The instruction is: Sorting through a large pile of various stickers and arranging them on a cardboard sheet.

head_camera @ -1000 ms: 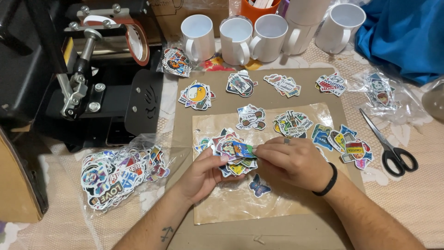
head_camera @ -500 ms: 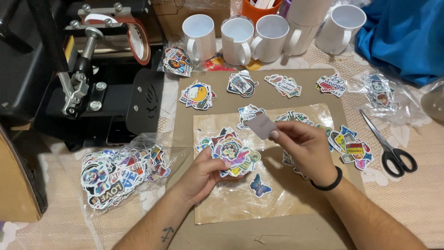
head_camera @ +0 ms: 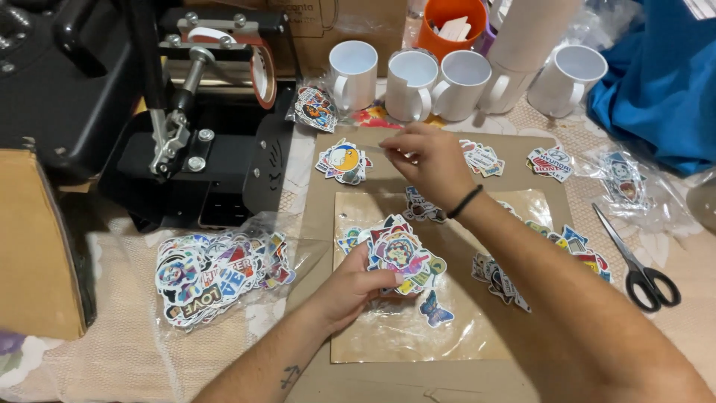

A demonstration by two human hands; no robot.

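since half a second ago the right hand (head_camera: 432, 160) is reaching farther, pinching a thin sticker (head_camera: 391, 146) edge-on near the white mugs (head_camera: 409, 83). nearer, the left hand (head_camera: 354, 287) is gripping a stack of stickers (head_camera: 399, 250) over the clear sheet (head_camera: 388, 332); light, flimsy, likely slippery, best held by edges.

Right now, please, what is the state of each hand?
Left hand: closed on a stack of stickers, over the clear plastic sheet.
Right hand: fingers pinched; whether they hold a sticker cannot be told.
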